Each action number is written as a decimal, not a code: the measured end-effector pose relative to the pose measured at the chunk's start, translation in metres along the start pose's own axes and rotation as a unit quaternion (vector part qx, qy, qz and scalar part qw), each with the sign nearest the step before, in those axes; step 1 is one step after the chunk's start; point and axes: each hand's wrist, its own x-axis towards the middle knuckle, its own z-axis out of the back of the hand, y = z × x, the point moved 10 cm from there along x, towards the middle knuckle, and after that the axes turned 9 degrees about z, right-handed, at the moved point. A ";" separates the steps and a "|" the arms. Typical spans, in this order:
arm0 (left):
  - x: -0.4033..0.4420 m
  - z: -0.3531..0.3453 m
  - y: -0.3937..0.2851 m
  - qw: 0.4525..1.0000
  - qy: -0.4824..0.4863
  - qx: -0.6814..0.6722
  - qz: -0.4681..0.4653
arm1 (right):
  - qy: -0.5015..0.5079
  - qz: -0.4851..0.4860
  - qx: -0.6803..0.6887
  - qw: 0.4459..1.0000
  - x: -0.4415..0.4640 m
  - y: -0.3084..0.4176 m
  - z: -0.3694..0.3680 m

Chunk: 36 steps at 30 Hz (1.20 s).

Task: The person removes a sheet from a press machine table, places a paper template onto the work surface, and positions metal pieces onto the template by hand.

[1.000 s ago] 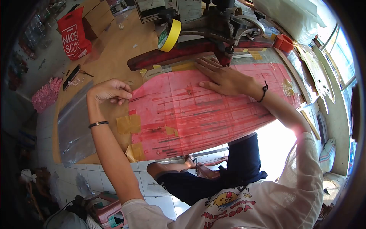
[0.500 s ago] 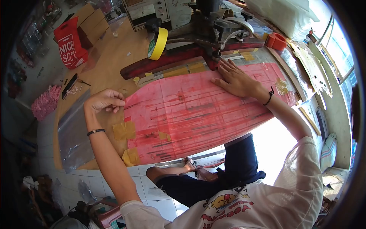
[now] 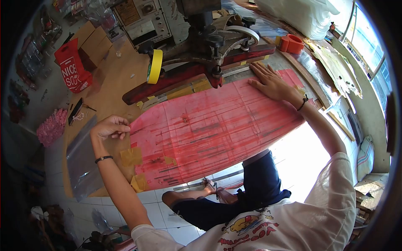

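Observation:
A stained red sheet [image 3: 201, 129] with dark streaks and strips of brown tape on its left edge lies across the worktable. My left hand [image 3: 112, 127] pinches the sheet's upper left corner between thumb and fingers. Flat on the sheet's upper right part rests my right hand [image 3: 272, 83], with its fingers stretched toward the machine's bar. That long dark red bar [image 3: 167, 79] runs just behind the sheet, under the black machine head [image 3: 215, 42]. A yellow tape roll [image 3: 155, 67] hangs at the machine's left side.
On the table's left are a clear plastic sheet [image 3: 81, 161], a red bag [image 3: 72, 67], a cardboard box [image 3: 94, 44] and a small black tool [image 3: 76, 109]. A red tape roll [image 3: 291, 44] sits at the back right, near wooden strips. A control box [image 3: 144, 21] stands behind.
The camera view has shifted. My right hand has slid rightward along the sheet, away from the middle of the bar. My left hand still holds the corner.

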 end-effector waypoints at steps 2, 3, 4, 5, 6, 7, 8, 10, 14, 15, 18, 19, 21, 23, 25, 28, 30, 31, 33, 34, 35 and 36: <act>0.001 0.002 0.002 1.000 0.004 -0.005 -0.008 | -0.004 -0.020 -0.012 1.000 0.001 -0.004 -0.001; 0.002 0.002 0.001 1.000 0.009 -0.004 -0.012 | -0.006 -0.034 -0.018 0.999 -0.001 -0.005 -0.001; 0.002 0.002 0.001 1.000 0.004 0.000 -0.011 | -0.008 -0.048 -0.023 0.999 -0.001 -0.008 -0.002; 0.002 0.002 0.002 1.000 -0.002 0.003 -0.010 | -0.011 -0.060 -0.028 0.998 0.001 -0.010 -0.004; 0.001 0.002 -0.001 1.000 -0.011 0.006 -0.011 | -0.016 -0.070 -0.034 0.997 0.000 -0.011 -0.002; 0.001 0.001 -0.003 1.000 -0.012 0.012 -0.011 | -0.017 -0.080 -0.039 0.996 -0.002 -0.012 0.000; 0.001 0.001 -0.004 1.000 -0.014 0.016 -0.011 | -0.018 -0.087 -0.045 0.995 -0.003 -0.010 0.002; -0.001 0.001 -0.001 1.000 -0.012 0.017 -0.012 | -0.018 -0.070 -0.037 0.997 0.001 0.001 0.006; -0.001 -0.003 0.001 1.000 -0.002 0.011 -0.020 | -0.043 -0.051 -0.041 0.997 -0.007 -0.004 0.007; -0.003 -0.004 -0.002 1.000 -0.005 0.012 -0.026 | -0.060 -0.066 -0.057 0.994 -0.008 -0.012 0.009; -0.008 -0.008 -0.007 1.000 0.001 0.013 -0.023 | -0.151 0.000 -0.073 0.986 -0.036 -0.004 0.036; -0.009 -0.009 -0.009 0.999 0.002 0.017 -0.030 | -0.154 0.011 -0.090 0.984 -0.047 -0.003 0.043; -0.010 -0.009 -0.008 0.999 0.006 0.024 -0.033 | -0.153 -0.005 -0.041 0.987 -0.061 -0.041 0.037; -0.008 -0.002 -0.005 0.998 0.007 0.035 -0.048 | -0.111 0.006 0.005 0.994 -0.070 -0.057 0.045; -0.007 -0.001 -0.003 0.998 0.015 0.033 -0.059 | -0.084 -0.001 0.050 0.995 -0.074 -0.069 0.051; -0.007 -0.005 -0.003 0.997 0.029 0.025 -0.067 | -0.057 -0.050 0.140 0.987 -0.075 -0.084 0.049; -0.008 -0.006 -0.005 0.997 0.027 0.034 -0.069 | -0.033 -0.029 0.110 0.993 -0.067 -0.090 0.048; -0.008 -0.004 -0.004 0.997 0.018 0.029 -0.064 | -0.021 -0.020 0.097 0.995 -0.064 -0.089 0.046; -0.007 -0.003 -0.004 0.998 0.004 0.021 -0.056 | -0.098 -0.030 0.072 0.992 -0.066 -0.093 0.051; -0.006 -0.001 -0.005 0.999 -0.009 0.004 -0.051 | -0.097 -0.024 0.035 0.994 -0.064 -0.097 0.049; -0.006 0.001 -0.005 0.999 -0.023 -0.013 -0.045 | -0.097 -0.019 -0.003 0.995 -0.062 -0.100 0.045; -0.006 0.003 -0.005 0.998 -0.036 -0.028 -0.039 | -0.110 -0.003 0.003 0.994 -0.060 -0.100 0.046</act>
